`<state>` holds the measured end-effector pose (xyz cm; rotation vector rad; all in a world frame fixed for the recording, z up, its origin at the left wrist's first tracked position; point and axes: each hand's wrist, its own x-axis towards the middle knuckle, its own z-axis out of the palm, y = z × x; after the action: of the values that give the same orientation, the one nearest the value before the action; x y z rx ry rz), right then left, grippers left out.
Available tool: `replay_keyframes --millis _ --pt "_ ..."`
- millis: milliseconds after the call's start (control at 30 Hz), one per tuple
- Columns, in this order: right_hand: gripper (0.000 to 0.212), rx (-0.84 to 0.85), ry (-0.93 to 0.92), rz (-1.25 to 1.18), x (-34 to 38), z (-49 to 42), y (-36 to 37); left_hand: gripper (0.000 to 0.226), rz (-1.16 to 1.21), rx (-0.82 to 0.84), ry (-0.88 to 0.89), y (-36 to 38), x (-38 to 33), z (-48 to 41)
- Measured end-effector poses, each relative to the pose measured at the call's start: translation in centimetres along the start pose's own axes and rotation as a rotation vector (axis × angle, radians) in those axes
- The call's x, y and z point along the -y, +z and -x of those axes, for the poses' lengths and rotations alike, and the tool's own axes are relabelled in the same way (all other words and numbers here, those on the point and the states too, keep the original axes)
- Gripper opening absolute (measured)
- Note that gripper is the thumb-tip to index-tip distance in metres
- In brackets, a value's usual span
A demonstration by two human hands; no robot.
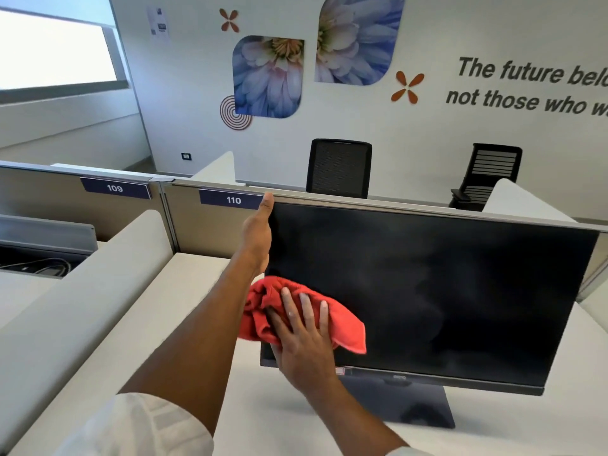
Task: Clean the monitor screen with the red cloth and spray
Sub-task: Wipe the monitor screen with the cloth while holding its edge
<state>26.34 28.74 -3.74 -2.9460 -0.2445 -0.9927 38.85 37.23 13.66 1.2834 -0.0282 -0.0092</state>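
A black monitor (427, 291) stands on a white desk (197, 291), its screen dark with faint smears. My left hand (258, 232) grips the monitor's upper left edge, thumb up at the top corner and fingers hidden behind the panel. My right hand (302, 337) lies flat with straight fingers on a bunched red cloth (345, 327), pressing it against the lower left part of the screen. No spray bottle is in view.
The monitor's grey base (411, 406) sits on the desk in front of me. A beige partition (184, 222) labelled 110 runs behind the monitor. A low white divider (98, 284) borders the desk on the left. Two black office chairs (339, 169) (490, 172) stand beyond.
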Motion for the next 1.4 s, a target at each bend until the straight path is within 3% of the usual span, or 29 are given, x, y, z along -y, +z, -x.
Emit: replay_keyframes --millis 167,467,667,800,1033,1133,1400 --pt "0.058 -0.09 0.015 0.038 -1.8 -1.8 -0.6 0.035 0.006 -0.042 0.085 -0.1 0.9 -0.7" --pt "0.058 -0.343 0.616 0.013 -11.3 1.3 -2.9 0.037 0.022 -0.071 0.054 0.3 1.2 -1.5" --pt "0.069 -0.411 0.872 -0.05 -17.6 3.7 -5.6 0.042 0.029 -0.079 0.041 0.2 1.2 -1.5" --pt "0.067 -0.394 0.95 -0.119 -16.4 3.4 -5.2 0.048 0.029 -0.072 0.008 0.1 1.2 -1.5" --pt "0.059 -0.159 0.811 -0.059 -7.6 4.2 -1.1 0.036 0.03 -0.05 0.024 0.2 1.0 -1.1" --pt "0.054 -0.033 0.624 -0.05 -3.5 4.6 0.6 0.038 0.022 -0.02 0.015 -0.3 0.9 -1.3" --pt "0.066 0.185 0.131 -0.068 2.7 4.1 2.1 0.04 -0.004 -0.039 0.031 -0.4 0.9 -1.1"
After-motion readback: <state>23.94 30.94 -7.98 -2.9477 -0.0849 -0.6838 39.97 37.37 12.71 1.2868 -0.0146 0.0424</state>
